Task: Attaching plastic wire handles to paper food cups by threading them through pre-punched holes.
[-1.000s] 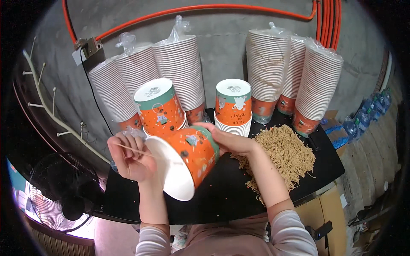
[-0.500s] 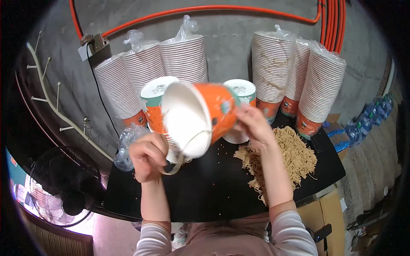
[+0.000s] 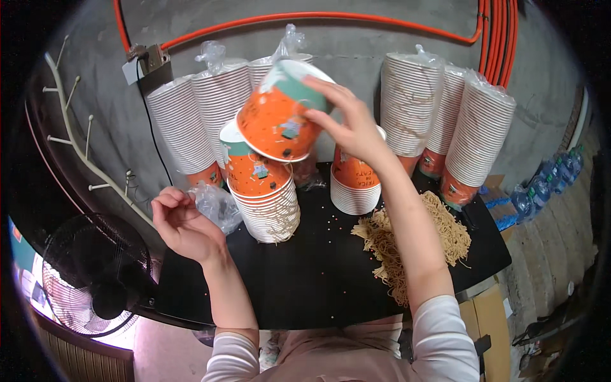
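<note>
Right hand [image 3: 345,122] grips a bucket [image 3: 275,121] not yet settled on the stack [image 3: 266,219] below, left hand [image 3: 191,232] loose, seemingly empty, string [image 3: 450,234] waiting rightward.

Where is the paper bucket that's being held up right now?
In the head view, the orange paper bucket is in the right hand, just left of centre, partly hiding the left upside-down bucket stack.

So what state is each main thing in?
Orange cup: tilted, base up.
Right hand: gripping the cup near its base.
Left hand: loosely open, apparently empty.
Left cup stack: upside down.
Right cup stack: upside down.
Bagged cup stacks: wrapped in plastic.
Tan strands: loosely heaped.
Clear plastic: crumpled.
Fan: running or not, cannot tell.
</note>
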A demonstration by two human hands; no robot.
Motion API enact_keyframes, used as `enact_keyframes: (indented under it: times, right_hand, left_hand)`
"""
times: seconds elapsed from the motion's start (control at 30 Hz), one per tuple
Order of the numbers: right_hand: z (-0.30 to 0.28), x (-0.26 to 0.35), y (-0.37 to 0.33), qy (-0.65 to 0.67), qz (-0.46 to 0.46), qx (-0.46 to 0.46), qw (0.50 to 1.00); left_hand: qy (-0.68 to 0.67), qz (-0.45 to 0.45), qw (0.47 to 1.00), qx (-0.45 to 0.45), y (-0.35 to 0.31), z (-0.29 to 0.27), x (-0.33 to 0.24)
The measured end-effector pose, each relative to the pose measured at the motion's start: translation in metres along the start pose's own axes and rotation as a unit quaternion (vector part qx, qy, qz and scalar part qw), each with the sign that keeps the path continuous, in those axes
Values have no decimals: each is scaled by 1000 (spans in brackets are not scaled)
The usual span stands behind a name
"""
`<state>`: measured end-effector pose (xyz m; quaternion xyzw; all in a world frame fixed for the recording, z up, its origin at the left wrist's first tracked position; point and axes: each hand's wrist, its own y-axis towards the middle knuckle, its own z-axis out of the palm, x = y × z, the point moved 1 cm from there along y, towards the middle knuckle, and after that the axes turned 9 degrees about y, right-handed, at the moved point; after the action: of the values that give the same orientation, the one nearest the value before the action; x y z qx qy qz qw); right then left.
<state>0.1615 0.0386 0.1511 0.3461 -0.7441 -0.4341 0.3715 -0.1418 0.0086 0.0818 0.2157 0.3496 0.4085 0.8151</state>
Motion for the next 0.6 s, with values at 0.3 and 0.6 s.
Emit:
enact_keyframes:
  times: [0.3,0.6]
  right_hand:
    - [96,-24,41,18,-31,124,992]
    - [57,-23,-12,-79,52,-35,995]
  left_hand:
    - [-61,-43,997,4,4,1,-6]
    - [191,-57,972,123,-3,18,0]
